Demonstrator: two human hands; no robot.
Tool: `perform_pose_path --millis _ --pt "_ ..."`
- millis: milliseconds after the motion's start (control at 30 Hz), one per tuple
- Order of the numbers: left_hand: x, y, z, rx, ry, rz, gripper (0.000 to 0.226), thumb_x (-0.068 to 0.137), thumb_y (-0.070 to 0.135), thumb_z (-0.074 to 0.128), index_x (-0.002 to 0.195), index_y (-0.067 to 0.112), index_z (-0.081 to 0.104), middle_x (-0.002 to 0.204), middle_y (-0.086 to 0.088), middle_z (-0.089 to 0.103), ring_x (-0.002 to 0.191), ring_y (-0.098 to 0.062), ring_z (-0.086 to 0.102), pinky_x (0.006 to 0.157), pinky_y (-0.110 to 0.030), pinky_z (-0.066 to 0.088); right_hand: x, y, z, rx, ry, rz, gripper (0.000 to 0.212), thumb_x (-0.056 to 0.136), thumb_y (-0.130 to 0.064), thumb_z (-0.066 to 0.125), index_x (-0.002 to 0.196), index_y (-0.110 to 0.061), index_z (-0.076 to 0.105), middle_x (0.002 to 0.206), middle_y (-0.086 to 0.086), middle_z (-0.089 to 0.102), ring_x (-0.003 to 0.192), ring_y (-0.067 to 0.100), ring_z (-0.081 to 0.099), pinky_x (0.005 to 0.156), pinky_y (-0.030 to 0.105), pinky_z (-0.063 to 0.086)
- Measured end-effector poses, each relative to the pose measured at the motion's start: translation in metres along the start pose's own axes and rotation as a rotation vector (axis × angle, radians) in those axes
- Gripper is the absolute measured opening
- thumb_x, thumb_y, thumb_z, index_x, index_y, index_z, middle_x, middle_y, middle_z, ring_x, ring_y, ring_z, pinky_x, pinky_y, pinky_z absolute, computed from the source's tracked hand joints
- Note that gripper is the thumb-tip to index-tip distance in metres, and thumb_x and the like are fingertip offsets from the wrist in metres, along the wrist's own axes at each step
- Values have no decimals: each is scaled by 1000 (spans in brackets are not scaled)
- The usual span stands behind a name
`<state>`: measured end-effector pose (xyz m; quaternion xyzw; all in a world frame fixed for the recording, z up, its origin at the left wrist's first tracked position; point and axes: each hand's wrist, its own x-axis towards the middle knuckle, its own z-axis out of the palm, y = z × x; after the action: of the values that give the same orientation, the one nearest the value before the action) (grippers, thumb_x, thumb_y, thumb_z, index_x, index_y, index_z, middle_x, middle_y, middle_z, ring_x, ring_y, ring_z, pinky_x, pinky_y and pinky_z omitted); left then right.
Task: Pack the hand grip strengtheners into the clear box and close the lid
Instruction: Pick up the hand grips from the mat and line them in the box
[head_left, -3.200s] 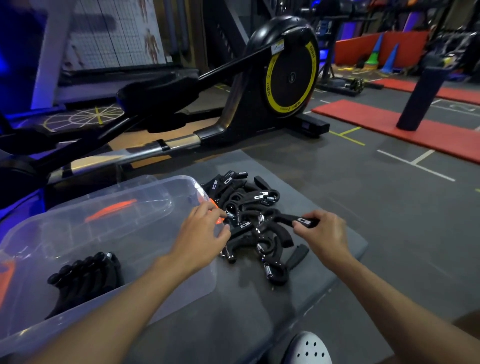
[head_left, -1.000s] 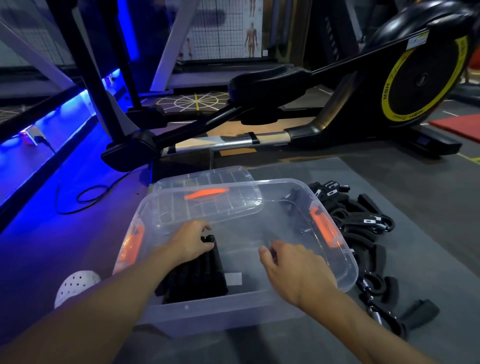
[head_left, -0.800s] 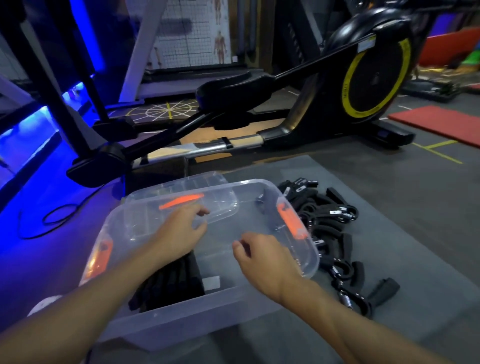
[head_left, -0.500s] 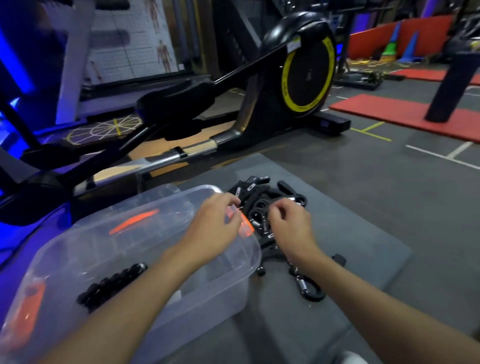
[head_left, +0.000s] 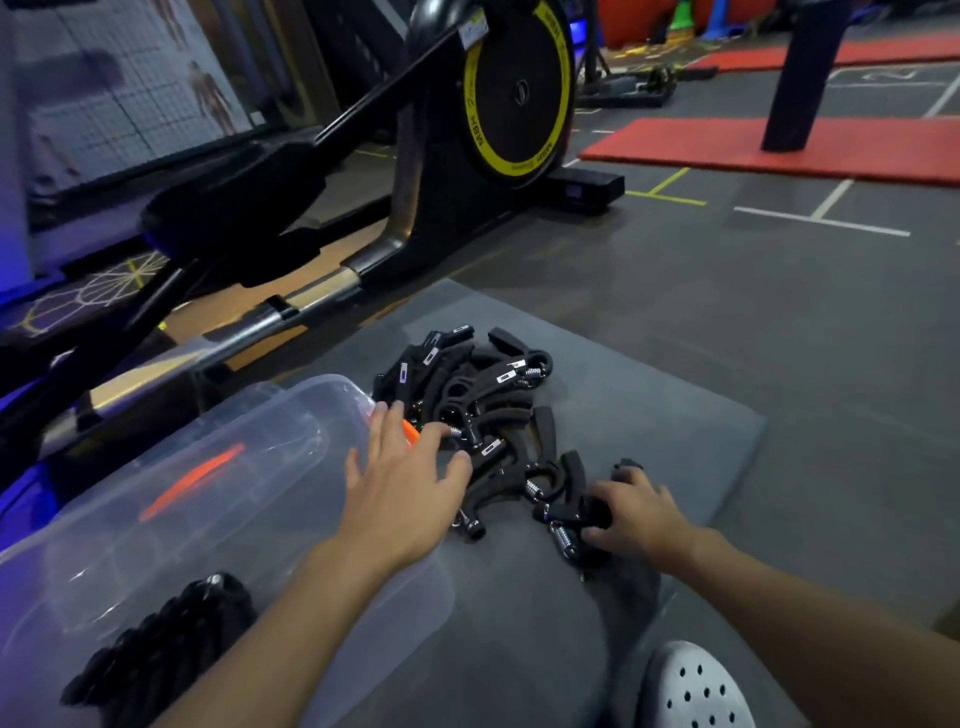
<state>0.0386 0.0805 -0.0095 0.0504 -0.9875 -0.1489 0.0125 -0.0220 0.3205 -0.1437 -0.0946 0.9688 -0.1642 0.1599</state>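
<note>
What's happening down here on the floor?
A person is packing black grip strengtheners into a clear box. The left hand reaches open over the box's corner toward the pile on the grey mat; the right hand grips one strengthener at the pile's near end. A row already lies in the box, which is not yet closed.

I'm watching a dim scene. Blue light is spilling in left of the clear plastic storage box (head_left: 291, 483), tinting its edge violet, and pale glare is streaking its wall. Right of the box, the black foam-handled grip strengtheners (head_left: 467, 387) are merging into shadow. Behind it, the black yellow-ringed flywheel (head_left: 519, 88) is bowing with wide-angle distortion, the white gridded poster (head_left: 119, 93) blurring.
</note>
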Motion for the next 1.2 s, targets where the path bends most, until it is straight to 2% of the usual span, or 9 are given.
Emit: perform_pose_path --millis 100,267,400,467,600,800,1033,1100,1200 --pt "-2 0 0 -9 -4 -4 41 97 47 33 135 36 43 164 -4 3 150 -16 -14 120 -54 4 2 2 6 -97 -14 -51 51 74 -46 64 121 -32 51 132 -8 52 143 22 18 111 45 24" --pt "-4 2 -3 -31 -15 -11 38 97 44 34 132 38 45 164 -3 3 149 -15 -16 120 -55 5 4 2 8 -19 38 -60 74 73 -46 71 138 -29 40 138 1 41 141 29 19 110 42 32" --pt "-5 2 -4 -36 -24 -16 37 97 43 33 131 37 46 163 -3 3 149 -14 -16 119 -56 6 9 8 10 171 113 96 112 63 -51 83 152 -21 21 155 20 15 145 36 9 117 40 20" --pt "-5 3 -4 -34 -25 -18 37 96 42 33 130 37 47 163 -3 4 149 -14 -16 119 -56 6 13 10 7 248 78 138 120 58 -49 87 152 -15 19 154 19 18 144 36 15 116 39 22" --pt "-5 5 -4 -34 -27 -23 35 96 40 33 128 36 48 163 -2 4 149 -13 -16 119 -56 7 14 7 6 259 121 122 116 55 -44 89 146 -9 25 140 15 32 133 35 31 109 37 32" --pt "-5 5 -5 -32 -28 -24 35 96 38 33 128 37 48 163 -3 4 149 -14 -16 119 -56 6 3 1 1 177 194 62 118 56 -44 82 147 -5 18 135 16 29 127 37 31 109 37 31" --pt "-5 5 -8 -27 -40 -27 35 96 37 34 126 32 50 162 -4 7 149 -14 -15 118 -58 5 -19 -6 -36 218 364 -70 103 55 -37 82 136 -3 31 130 11 29 127 30 32 106 28 32" --pt "-5 5 -12 -15 -48 -29 34 96 41 36 123 31 53 159 -2 17 150 -15 -7 117 -60 5 -26 -19 -55 244 456 -140 110 57 -37 83 143 -1 25 138 11 26 132 29 30 110 28 30" --pt "0 9 -26 -128 94 -2 31 93 46 46 116 31 59 135 8 51 136 -16 37 114 -56 23 -33 -50 -87 307 597 -270 118 58 -38 85 148 0 19 148 9 19 138 25 25 114 31 27"
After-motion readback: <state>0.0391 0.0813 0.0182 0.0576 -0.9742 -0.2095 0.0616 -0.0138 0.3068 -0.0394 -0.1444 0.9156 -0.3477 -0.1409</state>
